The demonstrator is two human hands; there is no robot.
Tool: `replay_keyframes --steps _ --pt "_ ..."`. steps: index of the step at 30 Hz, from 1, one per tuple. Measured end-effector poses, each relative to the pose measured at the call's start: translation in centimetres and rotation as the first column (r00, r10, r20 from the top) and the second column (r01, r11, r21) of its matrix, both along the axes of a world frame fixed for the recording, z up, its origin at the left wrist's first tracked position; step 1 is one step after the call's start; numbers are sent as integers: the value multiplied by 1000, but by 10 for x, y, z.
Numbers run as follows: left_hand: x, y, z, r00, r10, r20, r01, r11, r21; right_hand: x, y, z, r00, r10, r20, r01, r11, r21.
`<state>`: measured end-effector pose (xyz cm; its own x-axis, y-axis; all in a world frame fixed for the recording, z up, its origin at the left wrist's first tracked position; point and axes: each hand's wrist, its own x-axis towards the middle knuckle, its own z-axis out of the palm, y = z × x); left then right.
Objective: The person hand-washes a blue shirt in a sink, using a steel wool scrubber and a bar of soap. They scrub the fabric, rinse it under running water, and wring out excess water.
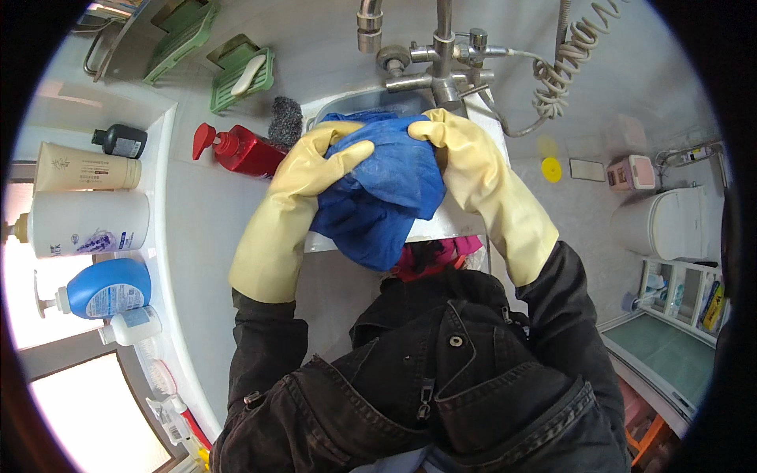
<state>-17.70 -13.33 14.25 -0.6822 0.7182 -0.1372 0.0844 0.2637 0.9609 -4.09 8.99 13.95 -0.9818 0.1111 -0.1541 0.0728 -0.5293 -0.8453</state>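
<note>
A crumpled blue cloth point(390, 171) hangs between my two hands above the white sink point(455, 219). My left hand point(322, 156), in a pale yellow rubber glove, grips its left edge with the thumb lying on top. On the other side my right hand point(455, 142), gloved the same way, pinches the upper right edge. The fabric's lower end drapes over the sink's front rim. Behind it a grey plastic basin point(408, 101) shows only in part; the cloth hides the rest.
A metal faucet point(440, 77) with a coiled hose stands just behind my hands. Left of the sink are a red pump bottle point(239, 151) and a dark scrubbing pad point(285, 124). Several bottles line the window ledge point(162, 236). Pink fabric point(434, 254) lies below the sink's front edge.
</note>
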Motion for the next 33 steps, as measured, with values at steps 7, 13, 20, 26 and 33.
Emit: replay_keyframes --steps 7,13,20,26,33 --pt "22 23 -57 886 258 386 -394 858 329 -24 -14 -37 872 -371 321 -50 584 811" --pt "6 51 -118 541 -153 827 -556 673 488 -20 -82 -14 988 -72 -139 144 74 987" --pt "49 84 -72 415 360 835 -754 649 95 -83 -47 -34 999 -34 33 -28 127 991" --pt "19 47 -141 695 273 665 -585 753 302 -68 -59 -49 989 133 -58 27 221 975" --pt "-1 22 -117 853 263 451 -426 849 312 -47 -105 -40 997 -21 -69 72 245 967"
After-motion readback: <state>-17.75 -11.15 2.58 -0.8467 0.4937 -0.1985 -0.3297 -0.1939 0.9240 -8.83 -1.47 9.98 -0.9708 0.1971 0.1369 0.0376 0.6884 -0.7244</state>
